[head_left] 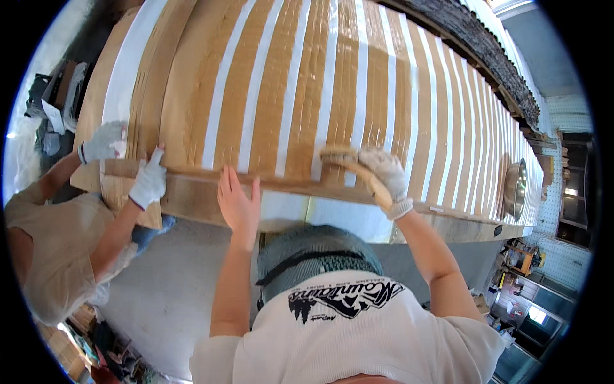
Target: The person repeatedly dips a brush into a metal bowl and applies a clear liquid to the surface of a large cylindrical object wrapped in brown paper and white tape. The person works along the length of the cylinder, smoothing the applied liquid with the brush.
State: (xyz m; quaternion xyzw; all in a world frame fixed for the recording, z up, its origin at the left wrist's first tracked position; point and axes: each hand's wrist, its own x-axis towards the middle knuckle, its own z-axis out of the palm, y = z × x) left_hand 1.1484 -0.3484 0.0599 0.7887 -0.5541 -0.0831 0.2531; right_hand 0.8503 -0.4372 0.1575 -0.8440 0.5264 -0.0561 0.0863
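Observation:
A long row of brown and white striped sheets (275,89), which look staggered over one another, covers the table; parts of their surface shine. My bare left hand (239,200) rests at the near edge of this row, its fingers straight and thumb apart, holding nothing. In a white glove, my right hand (385,171) is closed around the wooden handle of a brush (339,155). The brush head lies over the striped sheets, to the right of my left hand. Blur hides its bristles.
At the left a co-worker's two gloved hands (148,180) touch a brown board or sheet (153,83) at the row's end. A metal bowl (515,189) stands on the sheets at the far right. Below the table edge is grey floor (173,281). Shelves (534,313) stand at the right.

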